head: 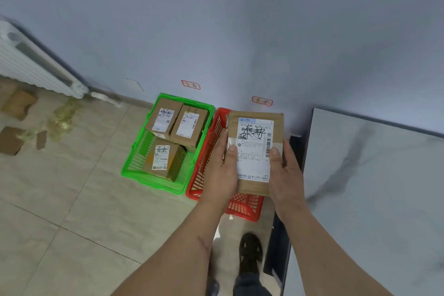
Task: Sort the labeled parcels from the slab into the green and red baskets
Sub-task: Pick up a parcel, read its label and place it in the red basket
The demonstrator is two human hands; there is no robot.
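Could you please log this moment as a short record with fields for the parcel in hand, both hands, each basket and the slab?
parcel in hand: brown cardboard parcel, white label up, handwriting on it, held above the red basket
left hand: left hand grips the parcel's left edge, thumb on the label
right hand: right hand grips its right edge, thumb on the label
green basket: green basket holds three labeled parcels
red basket: red basket, contents mostly hidden by the parcel
slab: grey marbled slab at right, no parcels on its visible part
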